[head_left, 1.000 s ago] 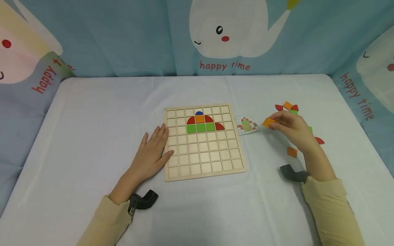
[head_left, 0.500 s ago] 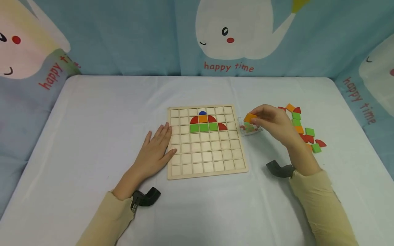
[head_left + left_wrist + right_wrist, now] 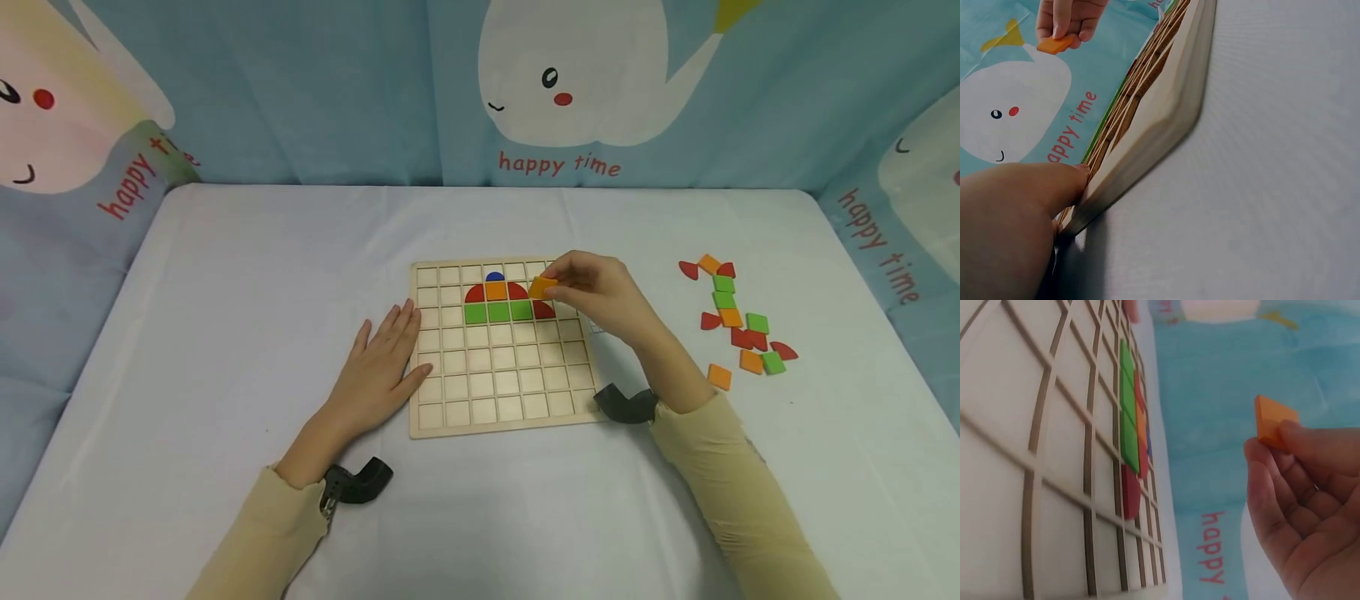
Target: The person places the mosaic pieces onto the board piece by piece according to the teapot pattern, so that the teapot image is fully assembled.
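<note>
Orange square tile (image 3: 542, 288): pinched between thumb and fingers of right hand (image 3: 600, 296), raised above the gridded board (image 3: 483, 361) and apart from it (right wrist view). In head view it appears over the cells just right of the set pieces, near the upper right of the grid. Left hand (image 3: 375, 371): grasping nothing, fingers straight, laid against the board's left edge, thumb reaching over the rim. Pieces seated in the grid, far row to near: blue half-round (image 3: 495, 276); orange square (image 3: 497, 291) between two red rounded pieces (image 3: 476, 293); three green squares (image 3: 498, 312) with one red rounded piece (image 3: 543, 310) at their right end. Board lies flat on the white-covered tabletop (image 3: 262, 333). Printed card (image 3: 596, 327) beside its right edge, mostly hidden by right hand and forearm. Further right, loose tiles (image 3: 731, 317) in red, green and orange, scattered in a rough line, some touching. Blue curtain (image 3: 360, 92) behind, printed "happy time".
</note>
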### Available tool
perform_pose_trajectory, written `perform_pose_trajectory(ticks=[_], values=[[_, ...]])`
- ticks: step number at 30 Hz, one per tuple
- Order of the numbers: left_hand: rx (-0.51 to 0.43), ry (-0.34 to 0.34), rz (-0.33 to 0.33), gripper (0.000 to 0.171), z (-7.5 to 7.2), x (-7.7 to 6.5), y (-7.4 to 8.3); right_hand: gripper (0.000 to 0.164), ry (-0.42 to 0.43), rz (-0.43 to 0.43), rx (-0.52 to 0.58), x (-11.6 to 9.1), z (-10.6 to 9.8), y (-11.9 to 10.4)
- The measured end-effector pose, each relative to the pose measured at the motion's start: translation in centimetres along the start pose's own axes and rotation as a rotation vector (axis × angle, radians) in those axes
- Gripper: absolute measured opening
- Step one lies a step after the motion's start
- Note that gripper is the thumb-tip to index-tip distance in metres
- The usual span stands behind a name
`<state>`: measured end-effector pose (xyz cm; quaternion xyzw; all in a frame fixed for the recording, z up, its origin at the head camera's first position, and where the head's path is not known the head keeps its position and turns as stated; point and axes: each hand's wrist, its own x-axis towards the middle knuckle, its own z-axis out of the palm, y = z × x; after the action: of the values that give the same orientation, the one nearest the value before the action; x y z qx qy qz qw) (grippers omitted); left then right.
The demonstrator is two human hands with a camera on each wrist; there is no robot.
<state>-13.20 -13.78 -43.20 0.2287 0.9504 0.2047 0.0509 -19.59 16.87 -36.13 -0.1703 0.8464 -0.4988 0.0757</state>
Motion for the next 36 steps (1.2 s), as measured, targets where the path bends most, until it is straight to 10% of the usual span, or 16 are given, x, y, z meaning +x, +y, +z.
perform_pose_trajectory(ticks=[36], values=[[0.011,0.003,-0.001,0.072,0.2,0.2,0.0,0.007,-0.288,0.055,-0.069,2.8,6.0,-0.1]])
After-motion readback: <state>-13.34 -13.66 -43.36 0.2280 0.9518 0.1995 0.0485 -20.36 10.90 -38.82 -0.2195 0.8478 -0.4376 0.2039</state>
